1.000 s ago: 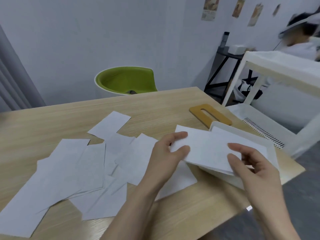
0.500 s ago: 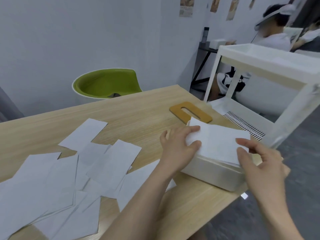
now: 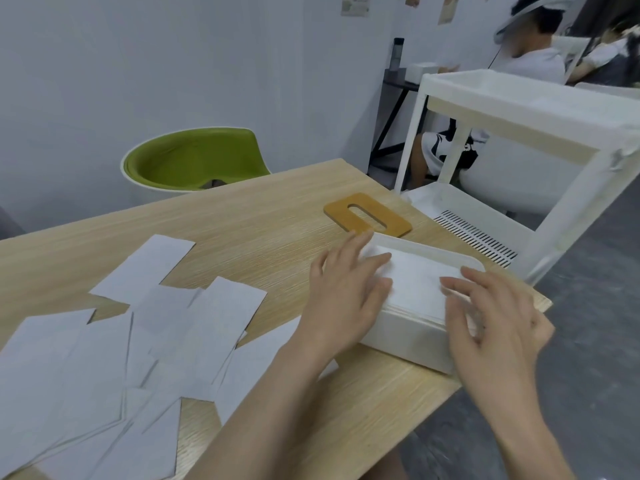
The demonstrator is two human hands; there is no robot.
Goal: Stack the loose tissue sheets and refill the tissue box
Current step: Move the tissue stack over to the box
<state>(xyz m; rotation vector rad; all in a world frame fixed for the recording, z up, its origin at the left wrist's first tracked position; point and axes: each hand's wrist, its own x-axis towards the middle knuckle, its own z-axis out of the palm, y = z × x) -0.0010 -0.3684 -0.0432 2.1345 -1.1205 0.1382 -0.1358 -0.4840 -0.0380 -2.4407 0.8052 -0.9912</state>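
Observation:
A white tissue box [image 3: 405, 336] without its lid stands near the table's right corner. A stack of white tissue sheets [image 3: 415, 282] lies inside it, level with the rim. My left hand [image 3: 346, 292] lies flat on the stack's left end with its fingers spread. My right hand [image 3: 498, 317] presses on the right end, fingers straight and slightly blurred. Several loose tissue sheets [image 3: 166, 327] lie scattered over the left half of the table. The wooden lid [image 3: 367, 216] with an oval slot lies flat just behind the box.
The wooden table [image 3: 259, 233] ends close to the box on the right. A white shelf cart [image 3: 526, 140] stands beside that edge. A green chair [image 3: 194, 161] sits behind the table. Another person sits at the far right.
Both hands brought the held stack down from above the table into the box. Their pinching grips gave way to flat fingers pressing on top of it.

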